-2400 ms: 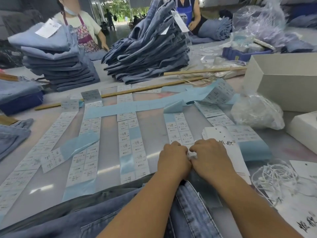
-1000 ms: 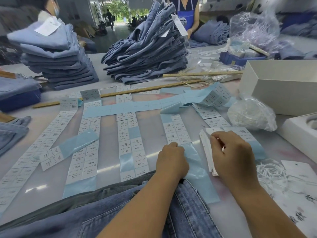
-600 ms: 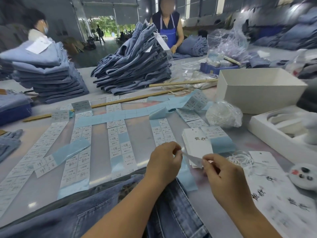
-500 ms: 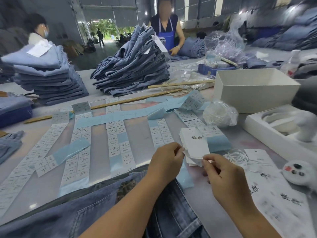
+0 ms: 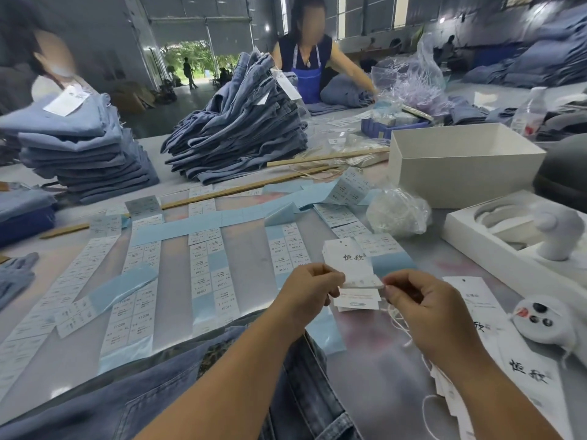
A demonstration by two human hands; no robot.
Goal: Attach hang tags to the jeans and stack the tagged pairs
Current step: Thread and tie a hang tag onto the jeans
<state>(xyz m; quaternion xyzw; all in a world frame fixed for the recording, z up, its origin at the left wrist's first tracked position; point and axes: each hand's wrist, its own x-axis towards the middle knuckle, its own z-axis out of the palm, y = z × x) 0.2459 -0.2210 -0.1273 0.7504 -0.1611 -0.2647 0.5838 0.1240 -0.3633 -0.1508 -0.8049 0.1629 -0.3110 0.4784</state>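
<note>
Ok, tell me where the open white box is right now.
In the head view the open white box sits at the table's far right, behind the crumpled clear plastic bag and just right of the wooden sticks.

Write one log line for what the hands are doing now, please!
step: tagging | left hand: pinches hang tag | right hand: pinches white string | jeans: flat on table, untagged
</note>
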